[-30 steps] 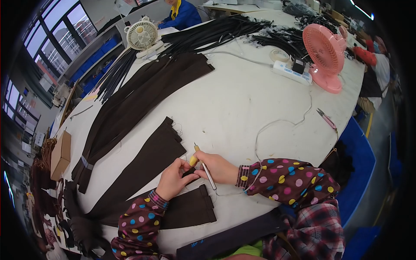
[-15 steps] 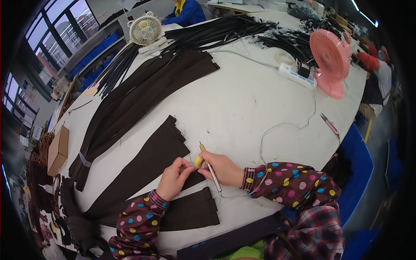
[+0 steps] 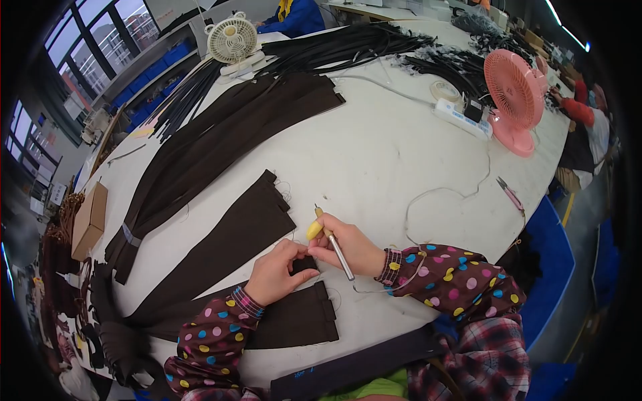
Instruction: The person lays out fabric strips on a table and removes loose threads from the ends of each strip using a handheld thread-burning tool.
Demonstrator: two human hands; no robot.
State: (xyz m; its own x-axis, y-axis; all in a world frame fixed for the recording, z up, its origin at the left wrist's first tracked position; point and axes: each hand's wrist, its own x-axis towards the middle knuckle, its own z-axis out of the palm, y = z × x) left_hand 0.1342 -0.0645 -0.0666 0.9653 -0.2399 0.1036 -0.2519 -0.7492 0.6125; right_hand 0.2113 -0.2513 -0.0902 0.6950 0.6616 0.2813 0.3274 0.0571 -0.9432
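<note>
My right hand (image 3: 348,248) is closed around a pen-shaped electric tool like a soldering iron (image 3: 339,252), with a yellow grip, metal shaft and thin cord. Its narrow tip points away from me, up off the table. The right thumb and fingertips meet beside the tips of my left fingers; any thread there is too small to make out. My left hand (image 3: 275,273) lies over the end of a dark brown fabric strip (image 3: 304,264), thumb spread from the fingers. Similar brown strips lie on either side, an upper one (image 3: 227,244) and a lower one (image 3: 294,324), with loose threads at their ends.
A tied bundle of brown strips (image 3: 221,144) lies farther back. A white fan (image 3: 232,41), pink fan (image 3: 513,93) and power strip (image 3: 463,120) stand on the white table (image 3: 394,174). Thread snips (image 3: 510,192) lie right. Co-workers sit at the far and right sides.
My left thumb has come away from the fingers and spread over the strip. The right hand with the tool has shifted slightly, its tip still pointing away. The view has moved a little.
</note>
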